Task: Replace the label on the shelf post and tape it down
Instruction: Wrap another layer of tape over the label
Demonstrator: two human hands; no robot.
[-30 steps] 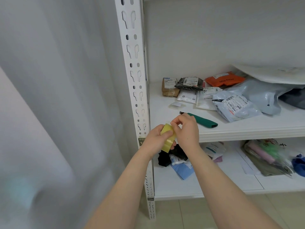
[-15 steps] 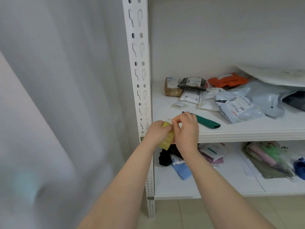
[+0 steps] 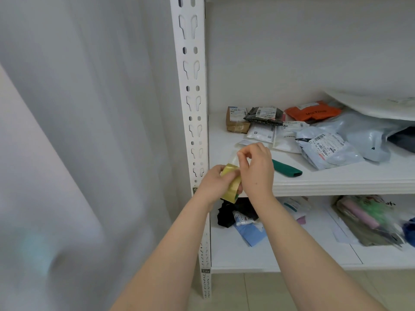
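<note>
a second ago the right hand (image 3: 258, 169) was picking at the face of the tape roll (image 3: 232, 187); now it has lifted away from the roll, and a short clear tape strip (image 3: 233, 159) stands between the roll and its fingertips. i take that to mean the loose end is found and coming free, so the taping step is being readied, not yet begun.

the left hand (image 3: 213, 185) sits just right of the shelf post (image 3: 193, 108), its grip wrapped round the yellowish roll, fingers curled over the edge. the right hand's grip is narrow: thumb and forefinger pinch the top of the strip, the other fingers loosely bent.

on the post, right behind the left hand's knuckles, a small dark label (image 3: 195, 190) peeks out, mostly hidden; whether it is the old or the new one i cannot tell. further right of the post a green pouch (image 3: 286, 169) lies on the shelf (image 3: 336, 185), untouched.
</note>
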